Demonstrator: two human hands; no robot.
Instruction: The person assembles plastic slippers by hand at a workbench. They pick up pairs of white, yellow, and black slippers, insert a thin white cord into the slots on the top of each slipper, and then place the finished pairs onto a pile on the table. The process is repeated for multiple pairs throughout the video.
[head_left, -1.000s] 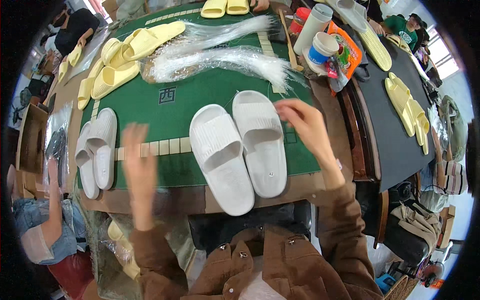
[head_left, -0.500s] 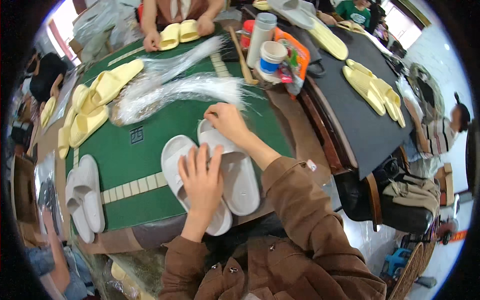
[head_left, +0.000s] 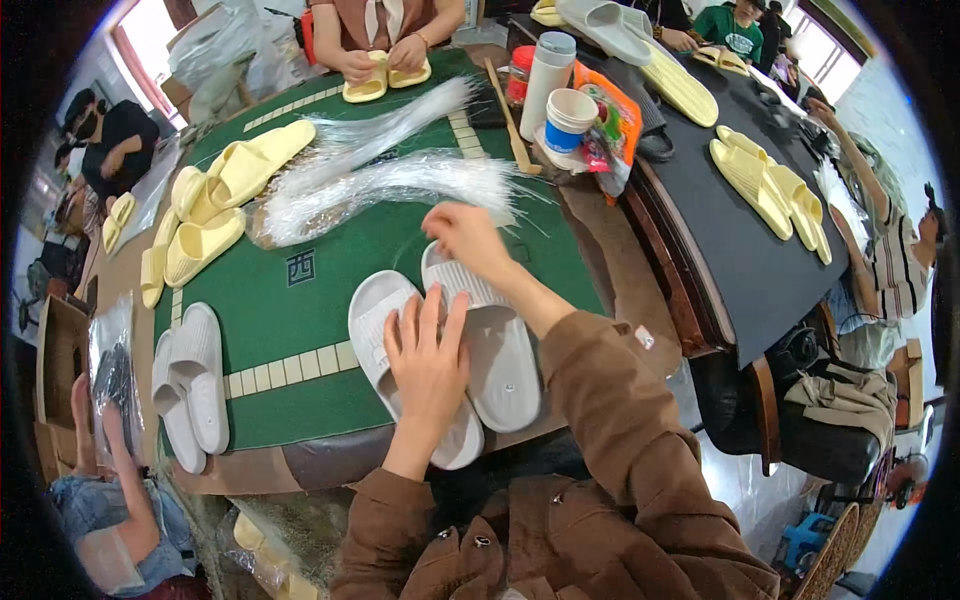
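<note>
A pair of grey slide slippers (head_left: pixel 505 372) lies side by side at the table's near edge, toes pointing away from me. My left hand (head_left: pixel 428 360) rests over the pair with its fingers spread, touching the left slipper and the inner edge of the right one's strap. Just above the toe end of the right slipper, my right hand (head_left: pixel 468 238) has its fingers curled together. Whatever is between those fingertips, if anything, is too small to make out. Beyond the slippers lie two bundles of clear plastic strands (head_left: pixel 400 190), partly in film.
Another grey pair (head_left: pixel 205 375) lies at left, with several yellow slippers (head_left: pixel 240 175) behind it. A bottle (head_left: pixel 548 80), a white-and-blue cup (head_left: pixel 568 125) and a wooden stick (head_left: pixel 510 120) stand or lie back right. Across the table, a person's hands (head_left: pixel 385 65) handle yellow slippers.
The whole view has shifted, so the scene sits further right. My right hand has lifted slightly off the right slipper's toe; my left hand stays on the pair.
</note>
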